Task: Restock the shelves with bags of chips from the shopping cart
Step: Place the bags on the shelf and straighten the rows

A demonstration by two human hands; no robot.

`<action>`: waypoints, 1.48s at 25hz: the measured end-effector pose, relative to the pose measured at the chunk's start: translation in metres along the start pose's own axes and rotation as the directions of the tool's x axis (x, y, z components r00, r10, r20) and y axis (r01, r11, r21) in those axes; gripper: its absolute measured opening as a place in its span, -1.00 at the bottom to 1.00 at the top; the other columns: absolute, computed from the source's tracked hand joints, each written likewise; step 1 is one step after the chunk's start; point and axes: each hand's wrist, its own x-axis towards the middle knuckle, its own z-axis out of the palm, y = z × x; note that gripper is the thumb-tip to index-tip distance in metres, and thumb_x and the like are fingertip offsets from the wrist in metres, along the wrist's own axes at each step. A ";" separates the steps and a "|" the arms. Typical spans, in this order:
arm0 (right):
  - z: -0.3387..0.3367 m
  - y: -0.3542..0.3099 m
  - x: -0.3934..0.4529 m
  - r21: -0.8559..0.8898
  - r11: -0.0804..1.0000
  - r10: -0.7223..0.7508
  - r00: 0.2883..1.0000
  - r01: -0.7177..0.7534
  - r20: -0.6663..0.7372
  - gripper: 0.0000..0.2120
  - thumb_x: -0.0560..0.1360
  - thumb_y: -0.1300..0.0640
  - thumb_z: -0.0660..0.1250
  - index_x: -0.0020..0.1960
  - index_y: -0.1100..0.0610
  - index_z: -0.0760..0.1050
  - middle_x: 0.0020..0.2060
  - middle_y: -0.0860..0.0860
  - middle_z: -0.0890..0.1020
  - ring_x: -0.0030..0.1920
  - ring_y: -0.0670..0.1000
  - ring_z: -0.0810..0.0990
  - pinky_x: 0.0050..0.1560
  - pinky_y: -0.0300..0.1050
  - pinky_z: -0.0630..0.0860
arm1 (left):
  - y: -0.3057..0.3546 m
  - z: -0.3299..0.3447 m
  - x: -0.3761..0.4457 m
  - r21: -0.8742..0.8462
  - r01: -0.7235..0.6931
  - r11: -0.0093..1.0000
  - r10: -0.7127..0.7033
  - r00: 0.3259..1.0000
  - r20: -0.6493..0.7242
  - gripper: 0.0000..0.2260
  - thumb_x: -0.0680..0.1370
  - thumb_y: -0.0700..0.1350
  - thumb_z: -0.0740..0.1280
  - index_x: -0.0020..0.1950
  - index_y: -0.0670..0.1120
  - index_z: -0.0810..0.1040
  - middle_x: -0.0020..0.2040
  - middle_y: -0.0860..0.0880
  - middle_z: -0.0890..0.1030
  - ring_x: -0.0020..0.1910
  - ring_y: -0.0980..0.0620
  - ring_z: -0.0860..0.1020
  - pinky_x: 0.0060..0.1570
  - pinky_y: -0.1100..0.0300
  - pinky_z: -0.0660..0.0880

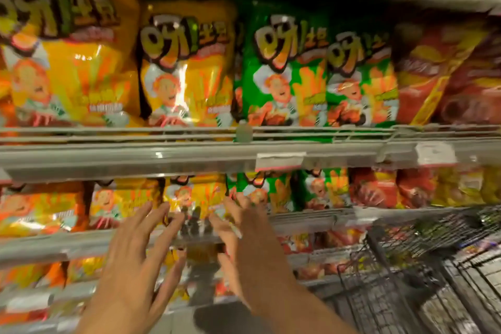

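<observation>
Both my hands reach toward the lower shelf. My left hand [141,252] has its fingers spread straight, next to a yellow chip bag [193,195] standing on that shelf. My right hand [244,228] is on the bag's right side, fingers extended toward it; whether they touch it is blurred. Neither hand grips anything. The wire shopping cart [423,266] stands at the lower right; its contents are too blurred to tell.
The upper shelf [189,154] holds big yellow bags [187,70], green bags [287,73] and red bags [439,70]. More orange, green [265,190] and red bags line the lower shelf. Price tags [279,161] hang on the shelf rails.
</observation>
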 end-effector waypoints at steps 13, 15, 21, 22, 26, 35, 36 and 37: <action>0.015 0.080 0.062 -0.300 0.926 0.185 0.968 -0.230 -0.172 -0.30 0.50 -0.25 0.34 0.54 0.02 0.30 0.21 0.21 0.56 0.21 0.30 0.51 0.19 0.18 0.44 | -0.024 0.097 -0.010 0.162 0.182 0.970 -0.235 0.869 0.435 -0.32 0.64 0.25 0.13 0.65 0.01 -0.03 0.67 -0.10 -0.06 0.63 -0.15 -0.20 0.58 -0.20 0.04; 0.011 0.085 0.074 -0.318 0.908 0.255 0.962 -0.271 -0.094 -0.35 0.51 -0.35 0.25 0.46 0.00 0.37 0.15 0.15 0.60 0.14 0.24 0.56 0.10 0.08 0.47 | -0.024 0.106 -0.010 0.213 0.194 0.958 -0.275 0.837 0.473 -0.28 0.62 0.31 0.03 0.64 0.05 -0.21 0.66 -0.06 -0.19 0.61 -0.10 -0.32 0.59 -0.15 -0.05; 0.023 0.073 0.081 -0.459 0.811 0.294 0.931 -0.364 -0.218 -0.27 0.50 -0.38 0.22 0.47 0.10 0.37 0.05 0.24 0.63 0.08 0.29 0.57 0.14 0.14 0.42 | -0.024 0.112 -0.011 0.245 0.203 0.948 -0.296 0.847 0.442 -0.22 0.58 0.32 0.13 0.65 0.09 -0.20 0.66 0.00 -0.20 0.64 -0.06 -0.20 0.57 -0.15 -0.10; 0.029 0.068 0.083 -0.449 0.805 0.288 0.916 -0.389 -0.278 -0.29 0.50 -0.34 0.26 0.46 0.12 0.39 0.05 0.27 0.61 0.08 0.31 0.55 0.15 0.17 0.40 | -0.026 0.113 -0.012 0.226 0.201 0.953 -0.285 0.848 0.446 -0.21 0.58 0.34 0.12 0.64 0.10 -0.23 0.66 0.02 -0.25 0.63 -0.05 -0.24 0.56 -0.15 -0.14; 0.064 0.012 0.083 -0.252 0.944 0.084 0.896 -0.212 -0.437 -0.38 0.49 -0.05 0.41 0.47 0.19 0.40 0.33 0.33 0.44 0.34 0.38 0.40 0.32 0.30 0.36 | -0.040 0.095 -0.025 -0.054 0.158 0.986 -0.127 0.921 0.368 -0.26 0.56 0.32 0.05 0.66 0.04 -0.06 0.67 -0.02 -0.07 0.64 -0.03 -0.16 0.57 -0.17 -0.01; 0.139 -0.139 0.142 0.045 0.999 0.029 0.971 -0.019 -0.239 -0.56 0.60 0.16 0.20 0.47 0.16 0.44 0.49 0.26 0.36 0.50 0.27 0.34 0.43 0.19 0.37 | -0.185 0.040 -0.054 0.127 -0.010 0.992 -0.036 0.934 0.355 -0.33 0.57 0.23 0.20 0.60 -0.05 0.17 0.64 -0.07 0.10 0.63 -0.11 0.02 0.55 -0.17 -0.03; 0.142 -0.143 0.147 0.012 0.999 0.038 0.980 -0.036 -0.195 -0.55 0.60 0.14 0.18 0.47 0.16 0.44 0.50 0.28 0.35 0.50 0.28 0.33 0.43 0.19 0.36 | -0.189 0.038 -0.053 0.073 -0.038 0.997 0.009 0.932 0.363 -0.33 0.58 0.22 0.19 0.61 -0.03 0.15 0.64 -0.05 0.09 0.63 -0.07 -0.01 0.56 -0.14 -0.07; 0.142 -0.146 0.150 -0.010 0.998 0.061 0.984 -0.063 -0.165 -0.55 0.60 0.13 0.18 0.47 0.16 0.44 0.50 0.30 0.33 0.50 0.30 0.32 0.43 0.18 0.35 | -0.193 0.033 -0.051 0.014 -0.047 0.999 0.038 0.925 0.378 -0.35 0.59 0.21 0.19 0.62 -0.01 0.14 0.63 -0.04 0.09 0.62 -0.05 -0.01 0.56 -0.11 -0.08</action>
